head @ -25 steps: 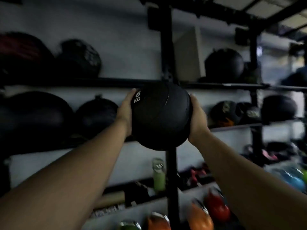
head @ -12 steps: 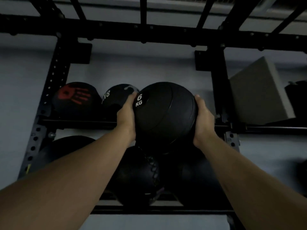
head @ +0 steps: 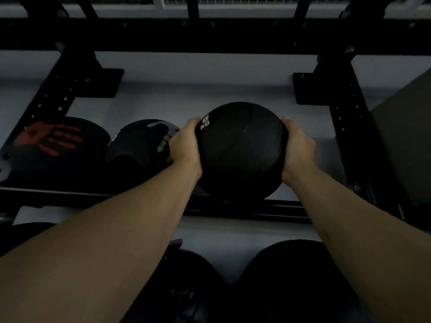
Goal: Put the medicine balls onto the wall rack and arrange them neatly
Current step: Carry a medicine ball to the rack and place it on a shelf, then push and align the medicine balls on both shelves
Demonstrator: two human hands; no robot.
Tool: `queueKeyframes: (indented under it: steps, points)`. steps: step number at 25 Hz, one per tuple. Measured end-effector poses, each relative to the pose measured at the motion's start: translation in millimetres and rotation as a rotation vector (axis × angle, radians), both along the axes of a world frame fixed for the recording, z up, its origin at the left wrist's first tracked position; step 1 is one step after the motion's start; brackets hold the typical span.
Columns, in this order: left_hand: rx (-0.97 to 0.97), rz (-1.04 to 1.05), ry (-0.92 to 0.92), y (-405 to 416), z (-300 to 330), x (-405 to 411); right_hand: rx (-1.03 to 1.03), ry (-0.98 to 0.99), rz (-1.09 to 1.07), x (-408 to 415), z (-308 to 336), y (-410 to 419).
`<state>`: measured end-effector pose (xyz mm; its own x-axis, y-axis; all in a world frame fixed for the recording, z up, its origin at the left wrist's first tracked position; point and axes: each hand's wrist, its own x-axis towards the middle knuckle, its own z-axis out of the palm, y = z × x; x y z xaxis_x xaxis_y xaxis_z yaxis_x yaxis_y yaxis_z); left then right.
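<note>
I hold a black 6 kg medicine ball [head: 242,152] between both palms at the top shelf of the black wall rack [head: 256,209]. My left hand [head: 185,145] presses its left side and my right hand [head: 297,146] its right side. The ball's underside is at the shelf rails; whether it rests on them I cannot tell. To its left on the same shelf sit a black ball with grey print [head: 142,148] and a black ball with a red handprint [head: 56,145].
Black uprights stand at the left [head: 60,99] and right [head: 345,108] of this bay. A grey block [head: 405,136] fills the neighbouring bay on the right. Two dark balls [head: 291,280] lie on the shelf below. A crossbeam [head: 210,33] runs overhead.
The ball went from chest height up and forward onto the top shelf level, beside the grey-printed ball. My view tilted upward and closer to the rack.
</note>
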<state>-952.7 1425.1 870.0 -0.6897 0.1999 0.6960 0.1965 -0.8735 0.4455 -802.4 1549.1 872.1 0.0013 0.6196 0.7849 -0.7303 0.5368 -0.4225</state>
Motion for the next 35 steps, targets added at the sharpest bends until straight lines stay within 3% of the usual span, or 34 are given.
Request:
queueKeyframes:
  steps: [3,7,11,15,17,25,29,35]
  points:
    - [0.067,0.138,0.211,17,19,-15,0.278,0.038,-0.268,-24,28,10]
    - [0.079,0.356,0.418,34,22,-40,0.484,-0.113,-0.444,-44,39,21]
    - [-0.005,0.605,0.535,47,24,-42,0.462,-0.111,-0.594,-55,39,41]
    - [-0.34,0.569,0.626,67,-3,-50,0.426,-0.51,-0.514,-67,15,66]
    - [-0.405,0.562,0.648,75,-16,-57,0.39,-0.62,-0.499,-67,6,73]
    - [-0.419,0.675,0.626,75,-29,-53,0.362,-0.575,-0.502,-68,-9,73]
    - [-0.517,0.801,0.655,68,-46,-47,0.397,-0.63,-0.54,-59,-29,71]
    - [-0.666,0.779,0.647,43,-104,-22,0.518,-0.81,-0.636,-20,-83,54]
